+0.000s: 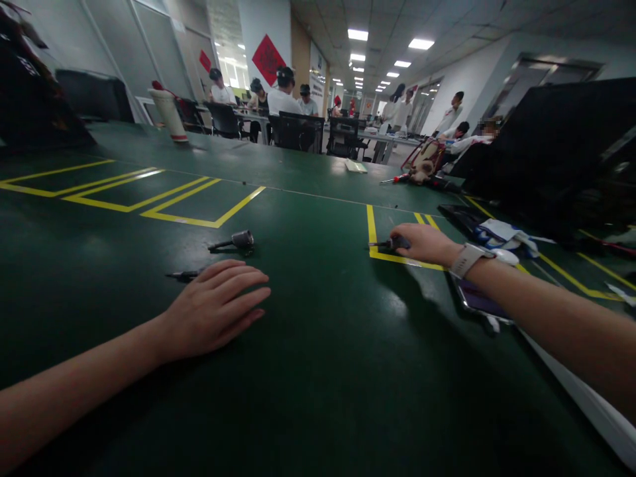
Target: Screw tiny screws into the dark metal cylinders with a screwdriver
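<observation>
Tabletop (322, 331) spreads between left hand (213, 308) and right hand (423, 244) gripping screwdriver (381, 245).

Light comes from rows of white ceiling panels (420, 44) at 1 o'clock, bright enough to burn out to plain white, and a window area far back at 11 o'clock is washed out too. The dark green counter (318, 397) is dim overall, with soft pale patches of sheen at 12 o'clock and just right of centre. The left hand (213, 308) and right hand (424, 243) are evenly lit, and soft shadows lie beneath both forearms toward 6 o'clock. Wide-angle distortion bends straight lines near the edges, most at 9 and 3 o'clock. The far room looks soft, and the areas at 10 and 3 o'clock sink into near black.
</observation>
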A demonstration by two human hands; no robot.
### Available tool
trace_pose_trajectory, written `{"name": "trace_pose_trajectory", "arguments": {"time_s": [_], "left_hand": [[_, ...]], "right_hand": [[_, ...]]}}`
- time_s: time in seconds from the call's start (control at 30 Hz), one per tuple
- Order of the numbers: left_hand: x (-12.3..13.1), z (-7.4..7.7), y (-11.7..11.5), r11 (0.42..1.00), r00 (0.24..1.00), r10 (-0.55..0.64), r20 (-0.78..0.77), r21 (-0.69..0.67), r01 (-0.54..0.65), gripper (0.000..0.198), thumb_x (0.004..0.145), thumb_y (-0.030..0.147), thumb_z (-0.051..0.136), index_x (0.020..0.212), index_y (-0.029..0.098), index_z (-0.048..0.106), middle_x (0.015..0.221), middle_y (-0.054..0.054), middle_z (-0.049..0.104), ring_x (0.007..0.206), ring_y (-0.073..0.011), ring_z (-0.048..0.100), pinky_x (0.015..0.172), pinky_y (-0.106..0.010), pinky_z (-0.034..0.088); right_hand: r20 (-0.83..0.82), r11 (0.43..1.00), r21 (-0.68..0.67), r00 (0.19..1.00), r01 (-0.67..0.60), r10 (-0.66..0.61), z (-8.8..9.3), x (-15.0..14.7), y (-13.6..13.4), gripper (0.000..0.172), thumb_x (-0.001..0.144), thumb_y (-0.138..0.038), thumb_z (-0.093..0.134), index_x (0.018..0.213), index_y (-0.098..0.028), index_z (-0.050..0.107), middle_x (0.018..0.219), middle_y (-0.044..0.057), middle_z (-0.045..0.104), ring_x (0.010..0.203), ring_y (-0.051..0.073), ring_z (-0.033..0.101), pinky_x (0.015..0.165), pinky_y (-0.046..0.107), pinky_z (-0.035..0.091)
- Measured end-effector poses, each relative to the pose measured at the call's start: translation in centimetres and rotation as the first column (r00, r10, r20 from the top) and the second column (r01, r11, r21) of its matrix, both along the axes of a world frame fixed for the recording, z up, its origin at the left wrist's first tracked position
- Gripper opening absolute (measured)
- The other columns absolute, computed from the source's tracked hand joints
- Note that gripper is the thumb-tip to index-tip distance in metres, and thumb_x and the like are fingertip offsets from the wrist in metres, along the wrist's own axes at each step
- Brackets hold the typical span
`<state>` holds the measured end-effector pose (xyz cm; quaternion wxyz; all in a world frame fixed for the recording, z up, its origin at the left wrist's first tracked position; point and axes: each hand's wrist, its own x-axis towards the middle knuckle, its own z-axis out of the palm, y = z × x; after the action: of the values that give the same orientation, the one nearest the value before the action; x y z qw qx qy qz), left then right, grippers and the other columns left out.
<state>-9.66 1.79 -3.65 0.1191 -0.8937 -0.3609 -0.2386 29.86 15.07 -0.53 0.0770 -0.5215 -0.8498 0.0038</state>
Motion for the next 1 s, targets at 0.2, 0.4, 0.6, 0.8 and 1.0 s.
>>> {"name": "trace_pose_trajectory", "arguments": {"time_s": [0.2, 0.4, 0.6, 0.8, 1.0], "left_hand": [[5.2, 0.2, -1.7, 0.981, 0.992, -0.124, -0.006, -0.153, 0.121, 0.033, 0.088, 0.028, 0.05, 0.119, 0.019, 0.054, 0.119, -0.01, 0.059, 0.108, -0.0239, 0.056, 0.094, -0.04, 0.045], [9.8, 1.4, -2.6, 0.895, 0.997, -0.047, -0.054, -0.445, 0.018, 0.038, 0.083, 0.042, 0.058, 0.111, 0.017, 0.057, 0.109, -0.009, 0.061, 0.097, -0.0243, 0.057, 0.083, -0.04, 0.048], [11.7, 3.0, -1.8, 0.834, 0.988, -0.082, -0.133, -0.552, -0.005, 0.019, 0.081, 0.028, 0.062, 0.096, 0.016, 0.06, 0.099, -0.008, 0.061, 0.09, -0.023, 0.059, 0.076, -0.036, 0.048], [12.6, 1.9, 1.4, 0.74, 0.962, 0.011, 0.272, -0.65, 0.175, 0.026, 0.082, 0.017, 0.056, 0.104, 0.021, 0.043, 0.097, -0.004, 0.061, 0.083, -0.0175, 0.06, 0.068, -0.031, 0.05], [13.1, -0.1, 3.1, 0.816, 0.873, 0.057, 0.484, -0.527, 0.238, 0.026, 0.073, 0.023, 0.065, 0.09, 0.02, 0.045, 0.084, 0.0, 0.056, 0.073, -0.0141, 0.057, 0.062, -0.027, 0.047]], "right_hand": [[-0.205, 0.95, -0.017, 0.931, -0.311, 0.301, -0.8, -7.0, -9.5, 0.027, 0.076, -0.018, 0.064, 0.103, -0.021, 0.06, 0.098, 0.006, 0.065, 0.088, 0.022, 0.061, 0.077, 0.037, 0.049], [-0.517, 0.948, -0.086, 0.827, -0.306, 0.22, -1.8, -9.5, -16.0, 0.032, 0.074, -0.014, 0.067, 0.103, -0.022, 0.057, 0.098, 0.005, 0.065, 0.087, 0.02, 0.061, 0.076, 0.037, 0.05], [-0.781, 0.946, -0.224, 0.623, -0.233, -0.031, -2.4, -8.0, -16.2, 0.025, 0.079, -0.022, 0.065, 0.104, -0.023, 0.06, 0.102, 0.004, 0.066, 0.093, 0.02, 0.063, 0.084, 0.039, 0.051], [-0.988, 0.988, -0.095, 0.129, -0.121, -0.08, -2.3, -6.8, -15.6, 0.022, 0.09, -0.036, 0.05, 0.098, -0.027, 0.069, 0.087, 0.002, 0.065, 0.084, 0.017, 0.06, 0.076, 0.035, 0.05], [-0.998, 0.967, -0.062, 0.04, -0.248, -0.053, -2.0, -6.8, -16.5, 0.024, 0.09, -0.031, 0.052, 0.081, -0.025, 0.073, 0.07, 0.0, 0.061, 0.068, 0.014, 0.056, 0.061, 0.029, 0.046]]}}
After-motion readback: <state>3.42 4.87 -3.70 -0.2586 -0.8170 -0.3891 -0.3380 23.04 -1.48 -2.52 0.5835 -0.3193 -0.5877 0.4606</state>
